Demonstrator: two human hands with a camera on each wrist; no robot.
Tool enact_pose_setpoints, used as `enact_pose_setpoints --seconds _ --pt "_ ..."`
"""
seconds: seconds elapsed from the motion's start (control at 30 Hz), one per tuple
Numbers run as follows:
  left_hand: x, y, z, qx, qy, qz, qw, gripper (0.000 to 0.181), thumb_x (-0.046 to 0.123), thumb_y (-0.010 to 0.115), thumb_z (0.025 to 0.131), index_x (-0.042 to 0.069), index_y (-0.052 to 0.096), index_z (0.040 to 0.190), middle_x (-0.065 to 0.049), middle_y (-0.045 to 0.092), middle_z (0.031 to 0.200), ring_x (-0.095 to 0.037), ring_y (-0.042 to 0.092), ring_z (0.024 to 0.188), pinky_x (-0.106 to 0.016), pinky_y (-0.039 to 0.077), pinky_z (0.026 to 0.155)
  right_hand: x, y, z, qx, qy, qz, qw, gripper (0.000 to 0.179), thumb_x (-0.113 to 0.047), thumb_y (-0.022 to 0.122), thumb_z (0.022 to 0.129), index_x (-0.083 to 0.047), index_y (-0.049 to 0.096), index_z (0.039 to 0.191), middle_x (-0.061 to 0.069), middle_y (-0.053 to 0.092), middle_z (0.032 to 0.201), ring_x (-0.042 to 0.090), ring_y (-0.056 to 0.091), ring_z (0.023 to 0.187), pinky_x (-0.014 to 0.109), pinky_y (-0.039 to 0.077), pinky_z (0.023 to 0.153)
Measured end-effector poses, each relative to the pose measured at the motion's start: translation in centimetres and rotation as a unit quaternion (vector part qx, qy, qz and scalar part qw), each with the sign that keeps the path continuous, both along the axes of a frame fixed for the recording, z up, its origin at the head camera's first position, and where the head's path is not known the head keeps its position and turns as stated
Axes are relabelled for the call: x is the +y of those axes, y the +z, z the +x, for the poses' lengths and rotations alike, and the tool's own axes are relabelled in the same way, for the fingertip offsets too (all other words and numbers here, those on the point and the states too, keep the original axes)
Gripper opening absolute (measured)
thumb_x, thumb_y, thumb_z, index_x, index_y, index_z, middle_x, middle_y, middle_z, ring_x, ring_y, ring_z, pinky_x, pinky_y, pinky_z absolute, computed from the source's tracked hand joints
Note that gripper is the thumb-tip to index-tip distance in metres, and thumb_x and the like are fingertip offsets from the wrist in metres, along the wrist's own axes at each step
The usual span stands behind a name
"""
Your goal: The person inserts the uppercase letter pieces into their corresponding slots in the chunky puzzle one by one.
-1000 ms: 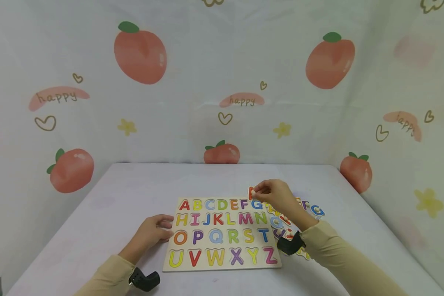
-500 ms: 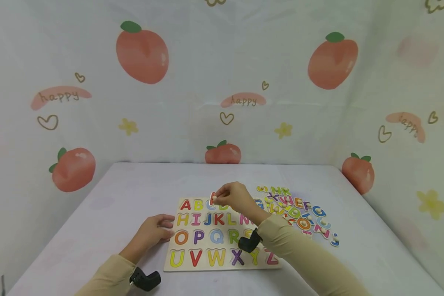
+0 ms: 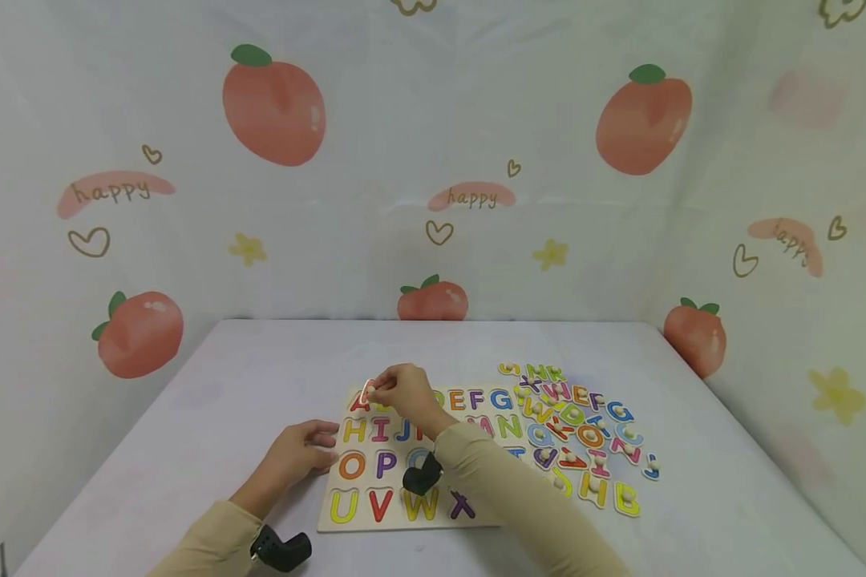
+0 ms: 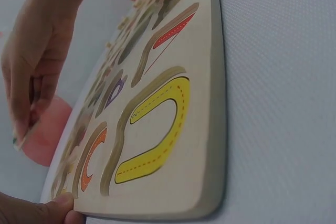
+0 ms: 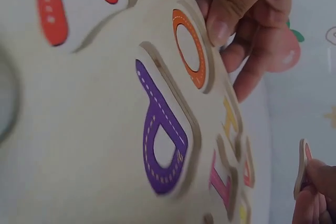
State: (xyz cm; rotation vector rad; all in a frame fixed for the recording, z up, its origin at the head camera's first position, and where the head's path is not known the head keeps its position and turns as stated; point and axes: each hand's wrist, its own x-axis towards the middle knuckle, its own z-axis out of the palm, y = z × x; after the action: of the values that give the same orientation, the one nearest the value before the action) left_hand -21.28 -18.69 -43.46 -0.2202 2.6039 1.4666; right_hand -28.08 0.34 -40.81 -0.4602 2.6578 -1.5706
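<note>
A wooden alphabet puzzle board with coloured letter recesses lies on the table. My left hand holds its left edge; in the right wrist view the left thumb lies at the edge beside the orange O recess. My right hand pinches a red letter puzzle piece with a pale border over the board's top left, by the A recess. The piece is tilted upright in the fingers, and which letter it is cannot be told.
Several loose letter pieces with knobs lie in a spread right of the board, among them an orange O, a yellow-green B and a blue G. A white printed curtain hangs behind the white table.
My right hand has carried the red letter piece leftward, from above the G recess to the A recess. The loose pieces have come into view. My left hand stays at the board's edge.
</note>
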Motion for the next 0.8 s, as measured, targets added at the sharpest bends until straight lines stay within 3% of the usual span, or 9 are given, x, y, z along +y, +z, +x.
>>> enact_pose_setpoints --seconds 0.3,0.8 --pt "-0.1 -0.2 0.1 0.011 -0.003 0.004 0.9999 0.046 -0.003 0.071 0.077 -0.004 0.06 0.122 -0.009 0.067 0.096 -0.014 0.06 0.076 -0.026 0.055 0.064 -2.7 -1.6 -0.8 0.002 -0.021 0.007 0.9998 0.008 -0.01 0.075 0.083 -0.005 0.069 0.083 -0.001 0.067 0.071 0.003 0.057 0.06 0.015 0.047 0.055" --pt "0.0 0.0 0.2 0.015 -0.003 0.002 0.9999 0.047 -0.003 0.072 0.076 -0.005 0.06 0.122 -0.009 0.067 0.095 -0.013 0.06 0.073 -0.026 0.056 0.063 -3.2 -2.3 -1.1 -0.016 -0.04 0.04 0.9983 0.009 -0.011 0.076 0.082 -0.005 0.07 0.08 0.0 0.065 0.072 0.004 0.054 0.062 0.016 0.045 0.054"
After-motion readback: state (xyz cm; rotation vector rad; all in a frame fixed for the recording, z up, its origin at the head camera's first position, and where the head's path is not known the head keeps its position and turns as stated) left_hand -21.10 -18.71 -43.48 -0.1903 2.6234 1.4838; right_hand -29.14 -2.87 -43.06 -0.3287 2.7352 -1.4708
